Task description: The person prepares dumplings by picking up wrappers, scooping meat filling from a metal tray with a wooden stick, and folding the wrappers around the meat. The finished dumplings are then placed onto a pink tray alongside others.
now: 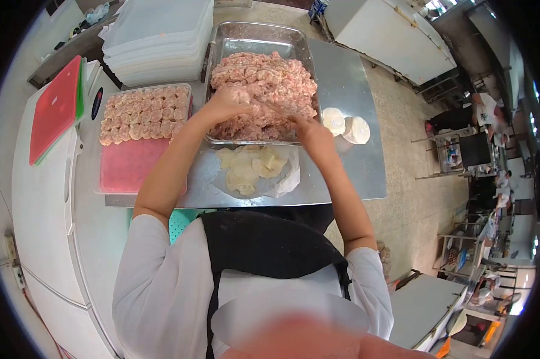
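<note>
A deep metal tray (264,36) holds a large mound of ground meat (270,75). My left hand (227,103) is closed at the tray's left side around what looks like a meat dumpling (241,96), partly hidden by the fingers. At the tray's right side, my right hand (310,133) grips a thin, flat spatula-like tool (277,108), its tip against the meat. Thin round dough wrappers (246,173) lie on a plastic sheet (289,179) in front of the tray. To the left, rows of formed dumplings (144,110) fill part of a pink-bottomed container (135,170).
Stacked plastic containers (156,45) stand behind the dumplings. Two white round stacks (356,130) sit right of the tray on the metal table (365,170). Red and green boards (55,110) lie on a white appliance at left. Other people (488,110) are far right.
</note>
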The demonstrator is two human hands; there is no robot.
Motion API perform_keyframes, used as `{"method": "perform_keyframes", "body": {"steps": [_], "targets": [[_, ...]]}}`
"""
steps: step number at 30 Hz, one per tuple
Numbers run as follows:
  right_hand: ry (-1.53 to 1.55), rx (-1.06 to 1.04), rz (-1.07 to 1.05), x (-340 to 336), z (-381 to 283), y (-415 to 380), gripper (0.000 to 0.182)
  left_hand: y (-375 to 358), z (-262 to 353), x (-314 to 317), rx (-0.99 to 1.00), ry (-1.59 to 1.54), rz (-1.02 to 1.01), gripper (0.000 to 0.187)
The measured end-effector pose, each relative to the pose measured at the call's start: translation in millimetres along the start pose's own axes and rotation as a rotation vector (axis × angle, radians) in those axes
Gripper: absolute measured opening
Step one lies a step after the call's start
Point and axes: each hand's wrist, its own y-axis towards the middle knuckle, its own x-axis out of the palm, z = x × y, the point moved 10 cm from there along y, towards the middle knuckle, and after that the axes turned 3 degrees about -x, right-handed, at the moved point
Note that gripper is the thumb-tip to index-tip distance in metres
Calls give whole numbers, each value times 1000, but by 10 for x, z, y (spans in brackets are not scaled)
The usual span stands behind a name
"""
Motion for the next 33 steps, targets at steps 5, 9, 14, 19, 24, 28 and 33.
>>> {"method": "perform_keyframes", "body": {"steps": [5,9,14,19,24,28,33], "targets": [[236,130,-57,-418,330,-101,26,-125,134,36,-158,-109,-189,58],[769,80,-72,-525,-111,-34,27,-150,794,-61,423,183,-40,39],[602,-7,-241,-155,-109,70,25,-3,513,57,214,424,-266,35],[151,-75,-12,-501,-406,114,23,141,62,-182,89,302,-78,49],[227,-5,-163,-209,113,87,27,11,123,-306,62,374,-39,57],[593,-30,-35,-630,-263,66,25,-248,523,-314,247,273,23,52],[511,-131,-145,-323,-591,134,27,-370,446,-385,112,316,-17,48]]}}
